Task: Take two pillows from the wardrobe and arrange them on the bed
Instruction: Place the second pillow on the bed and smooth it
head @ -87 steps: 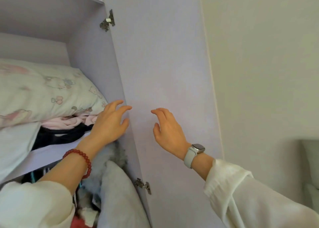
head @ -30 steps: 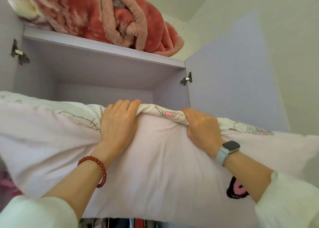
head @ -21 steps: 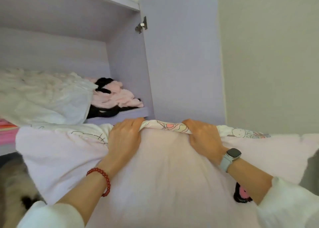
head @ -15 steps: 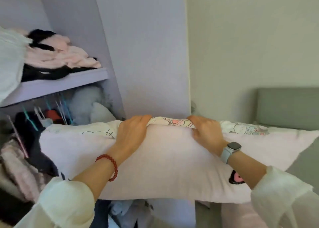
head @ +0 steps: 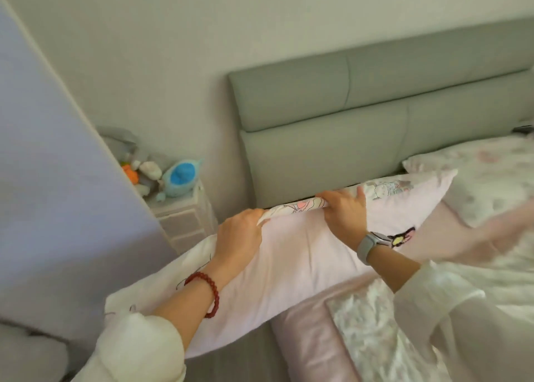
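Note:
I hold a pale pink pillow (head: 291,263) with cartoon prints in front of me, tilted with its right end higher. My left hand (head: 239,237) grips its upper edge left of centre, and my right hand (head: 344,208) grips the same edge further right. The pillow's right corner reaches over the head end of the bed (head: 312,338), which has a pink sheet and a floral quilt. A second pillow (head: 476,173) with a pale print lies on the bed by the grey headboard (head: 346,115). The wardrobe door (head: 52,164) stands open at the left.
A small white bedside cabinet (head: 185,217) stands between wardrobe door and headboard, with a blue plush toy (head: 180,178) and other soft toys on top. A plain wall runs behind. A narrow strip of grey floor (head: 248,358) lies between me and the bed.
I pulled the pillow off the wardrobe shelf with both hands and turned right. The view swung from the wardrobe to the bed, and the pillow now hangs over the bed's near corner.

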